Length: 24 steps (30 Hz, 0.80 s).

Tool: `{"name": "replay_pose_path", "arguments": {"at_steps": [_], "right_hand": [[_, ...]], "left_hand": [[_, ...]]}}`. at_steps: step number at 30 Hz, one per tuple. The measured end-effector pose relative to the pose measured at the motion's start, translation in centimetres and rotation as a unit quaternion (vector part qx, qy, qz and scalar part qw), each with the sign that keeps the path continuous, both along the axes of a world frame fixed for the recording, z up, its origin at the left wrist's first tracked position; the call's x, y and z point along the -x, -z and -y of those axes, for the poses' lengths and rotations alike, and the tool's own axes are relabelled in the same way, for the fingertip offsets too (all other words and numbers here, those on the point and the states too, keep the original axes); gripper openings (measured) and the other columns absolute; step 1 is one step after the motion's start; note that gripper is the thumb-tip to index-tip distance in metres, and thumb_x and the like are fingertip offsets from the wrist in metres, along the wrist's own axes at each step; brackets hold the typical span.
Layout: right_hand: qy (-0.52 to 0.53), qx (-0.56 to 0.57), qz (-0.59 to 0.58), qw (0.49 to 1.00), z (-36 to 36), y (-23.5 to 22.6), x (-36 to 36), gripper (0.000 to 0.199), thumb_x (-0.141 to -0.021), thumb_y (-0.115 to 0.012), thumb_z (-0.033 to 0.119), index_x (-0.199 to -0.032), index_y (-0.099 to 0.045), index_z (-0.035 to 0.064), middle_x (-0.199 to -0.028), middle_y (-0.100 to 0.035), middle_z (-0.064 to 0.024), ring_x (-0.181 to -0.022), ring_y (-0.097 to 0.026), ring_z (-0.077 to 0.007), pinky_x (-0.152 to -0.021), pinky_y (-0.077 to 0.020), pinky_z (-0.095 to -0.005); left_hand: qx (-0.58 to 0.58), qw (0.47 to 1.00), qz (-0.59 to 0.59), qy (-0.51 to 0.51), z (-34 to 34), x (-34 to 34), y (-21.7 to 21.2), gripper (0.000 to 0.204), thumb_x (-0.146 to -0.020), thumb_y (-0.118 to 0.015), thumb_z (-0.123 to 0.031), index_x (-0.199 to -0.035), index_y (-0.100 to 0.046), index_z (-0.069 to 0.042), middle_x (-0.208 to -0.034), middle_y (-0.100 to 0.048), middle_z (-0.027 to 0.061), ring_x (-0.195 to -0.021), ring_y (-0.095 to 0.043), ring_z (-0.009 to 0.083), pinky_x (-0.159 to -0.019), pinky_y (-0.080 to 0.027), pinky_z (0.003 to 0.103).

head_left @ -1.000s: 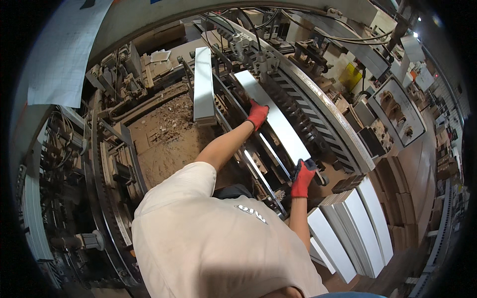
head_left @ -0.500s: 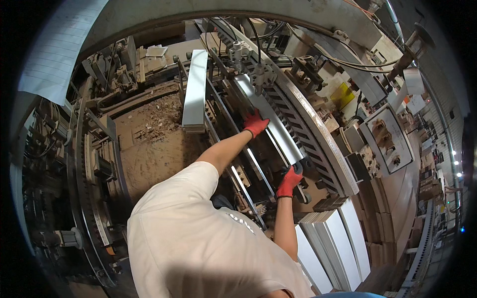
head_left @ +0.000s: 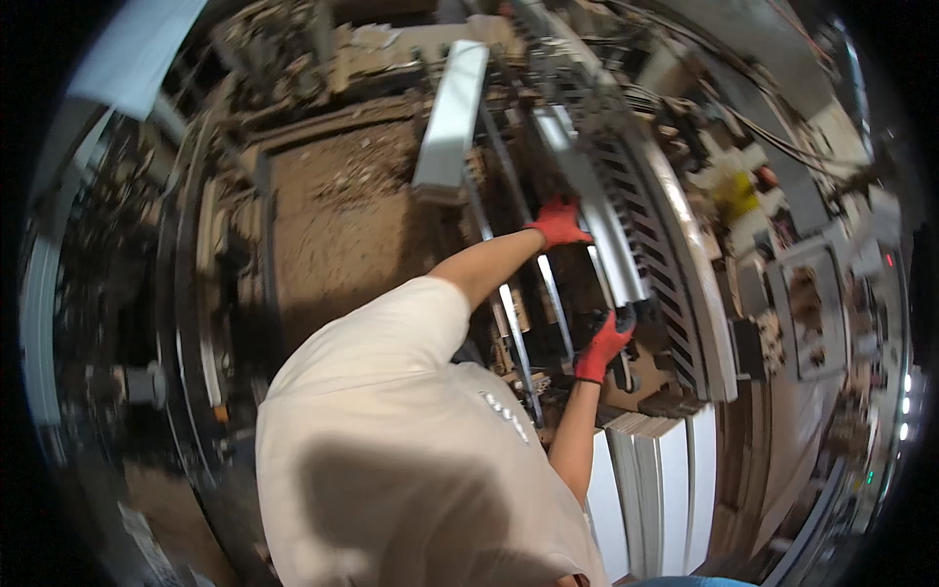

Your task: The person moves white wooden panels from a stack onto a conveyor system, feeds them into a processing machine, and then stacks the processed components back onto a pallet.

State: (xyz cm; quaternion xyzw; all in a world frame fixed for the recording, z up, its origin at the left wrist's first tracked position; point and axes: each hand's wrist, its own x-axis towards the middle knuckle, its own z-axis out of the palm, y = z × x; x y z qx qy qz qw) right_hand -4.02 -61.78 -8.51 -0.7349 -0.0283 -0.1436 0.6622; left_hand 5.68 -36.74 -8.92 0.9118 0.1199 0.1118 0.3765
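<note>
Both gloved hands grip one long pale panel: the left hand closed on its far part, the right hand closed on its near end. The panel lies at about 1 o'clock on the slotted machine bed. It seems mid-placement; next it needs seating squarely. Compared to earlier, the view has swung closer and the hands stay clamped. A second panel lies at 11 o'clock.
</note>
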Motion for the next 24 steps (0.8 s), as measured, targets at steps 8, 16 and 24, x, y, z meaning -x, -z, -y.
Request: {"name": "replay_pose_path", "arguments": {"at_steps": [8,16,24], "right_hand": [[-0.125,0.241,0.085,0.959,-5.1,-3.6,9.9,0.050,-0.085,-0.068,0.012,-0.130,-0.052,-0.0024,-0.129,-0.057,-0.0208,-0.118,-0.056,-0.0339,-0.102,-0.0421,-0.0433],[-0.118,0.491,0.144,0.851,-5.3,-2.6,9.8,0.051,-0.082,-0.070,0.024,-0.126,-0.055,0.0050,-0.133,-0.054,-0.0170,-0.115,-0.054,-0.0363,-0.094,-0.0446,-0.0460],[-0.093,0.485,0.153,0.856,-4.6,-2.1,10.1,0.053,-0.081,-0.070,0.028,-0.126,-0.056,0.0050,-0.132,-0.055,-0.0203,-0.116,-0.055,-0.0382,-0.096,-0.0444,-0.0459]], "left_hand": [[-0.018,0.999,0.020,-0.021,2.0,0.8,-1.5,0.118,-0.053,-0.081,-0.063,-0.145,-0.038,-0.004,-0.142,-0.039,0.0299,-0.130,-0.040,0.0457,-0.108,-0.036,0.051],[-0.024,0.996,0.040,-0.074,1.0,0.6,-0.5,0.119,-0.049,-0.082,-0.063,-0.143,-0.040,-0.003,-0.140,-0.040,0.0265,-0.130,-0.040,0.0425,-0.105,-0.033,0.056],[-0.016,0.997,0.068,-0.030,1.8,0.9,-0.8,0.104,-0.051,-0.081,-0.063,-0.132,-0.054,-0.002,-0.135,-0.051,0.0265,-0.128,-0.043,0.0421,-0.107,-0.038,0.048]]}}
